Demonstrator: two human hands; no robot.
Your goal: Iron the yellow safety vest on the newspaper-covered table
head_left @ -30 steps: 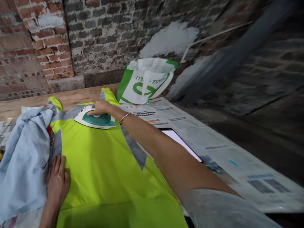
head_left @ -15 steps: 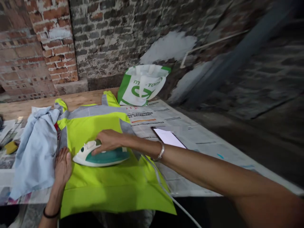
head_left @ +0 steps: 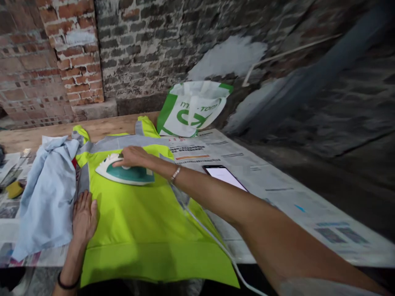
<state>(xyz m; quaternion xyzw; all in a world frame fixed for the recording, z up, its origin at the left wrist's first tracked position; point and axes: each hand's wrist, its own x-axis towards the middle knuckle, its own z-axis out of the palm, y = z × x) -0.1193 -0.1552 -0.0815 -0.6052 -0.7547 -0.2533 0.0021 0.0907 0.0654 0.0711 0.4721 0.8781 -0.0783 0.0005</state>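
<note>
A bright yellow high-visibility shirt (head_left: 132, 222) with grey bands lies spread over the table, its lower hem hanging past the front edge. My right hand (head_left: 133, 157) is wrapped round the handle of a white and teal iron (head_left: 131, 174), which rests on the shirt's upper middle with its tip to the left. From its rear a white cord (head_left: 212, 235) runs down over the shirt. My left hand (head_left: 84, 218) lies flat on the shirt's left edge, fingers stretched out. Beside it is a crumpled light blue cloth (head_left: 49, 197).
Newspaper sheets (head_left: 262, 197) cover the table. A phone (head_left: 226, 177) with a lit screen lies right of the shirt, beyond my forearm. A white and green bag (head_left: 193, 111) stands at the back against the brick wall (head_left: 142, 53). A yellow sponge-like block (head_left: 14, 190) sits far left.
My right hand has slid the iron away from me, up the shirt toward the grey chest band. My left hand has stayed at the shirt's left edge. The view has shifted slightly.
</note>
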